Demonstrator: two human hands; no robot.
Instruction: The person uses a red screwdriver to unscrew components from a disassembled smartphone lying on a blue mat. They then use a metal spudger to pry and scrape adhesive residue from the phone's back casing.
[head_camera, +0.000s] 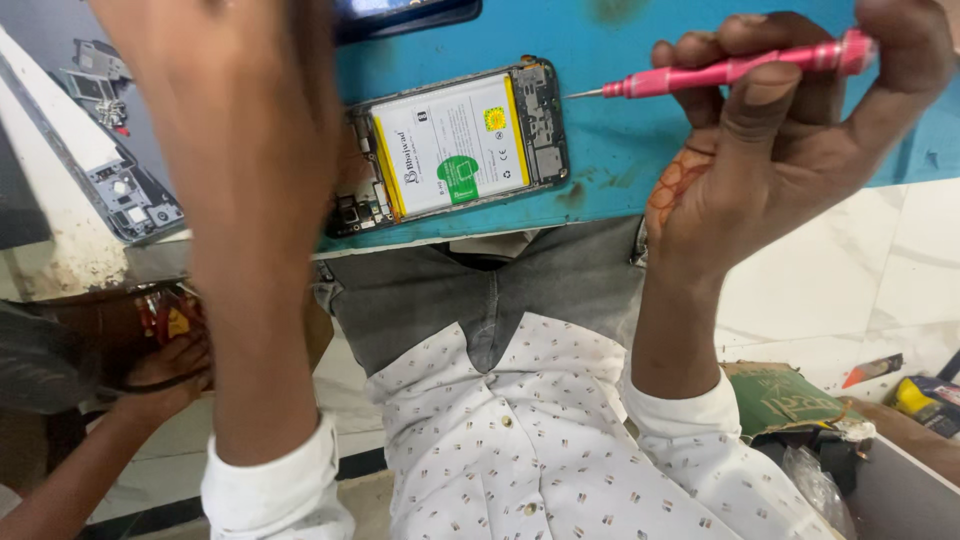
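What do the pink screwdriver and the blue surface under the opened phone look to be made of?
The pink screwdriver, held in the right hand, looks like glossy metal or plastic with ribbed grip rings, ending in a thin, bare steel tip. The blue surface looks like a matte rubbery or painted mat, going by its dull, stained patches. The opened phone shows a paper-labelled battery in a grey frame.

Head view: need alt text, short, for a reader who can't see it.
An opened phone with its back off and battery exposed lies on a blue mat. The right hand holds a pink screwdriver, tip pointing toward the phone; the raised left hand hides the phone's left end.
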